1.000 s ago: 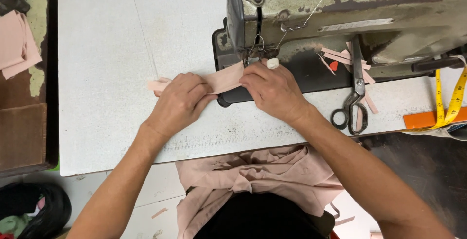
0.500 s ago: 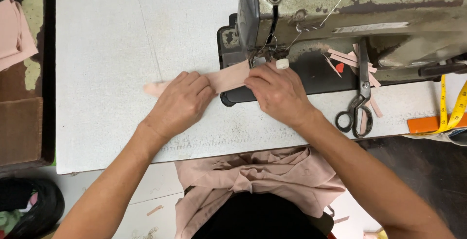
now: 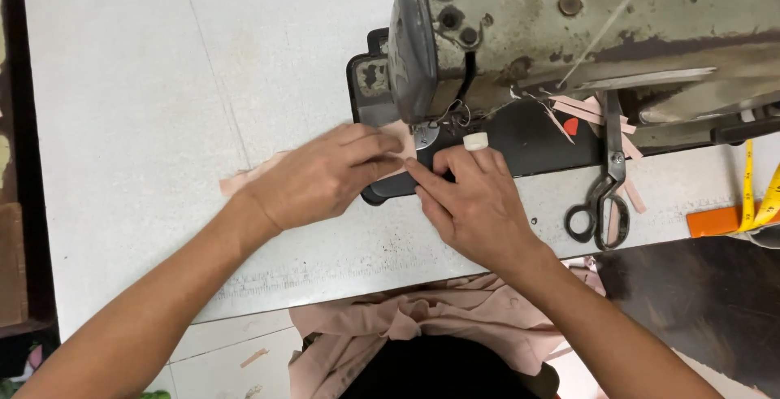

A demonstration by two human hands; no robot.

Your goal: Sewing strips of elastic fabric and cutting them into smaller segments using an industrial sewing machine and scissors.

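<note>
My left hand (image 3: 321,178) lies flat on a narrow strip of pink fabric (image 3: 248,178) on the white table (image 3: 146,106), fingers pointing at the presser foot (image 3: 424,135) of an old grey-green sewing machine (image 3: 585,33). My right hand (image 3: 471,202) presses the strip's other end right in front of the foot; one finger wears a white thimble (image 3: 475,140). Most of the strip is hidden under both hands.
Black-handled scissors (image 3: 603,196) lie on the table right of my right hand, among pink fabric scraps (image 3: 585,110). A yellow tape measure (image 3: 756,196) and an orange object (image 3: 713,222) sit at the far right. More pink cloth (image 3: 422,326) rests in my lap.
Both hands have slid the pink strip rightwards, closer under the presser foot; less of the strip shows between them. The camera view has shifted left and down.
</note>
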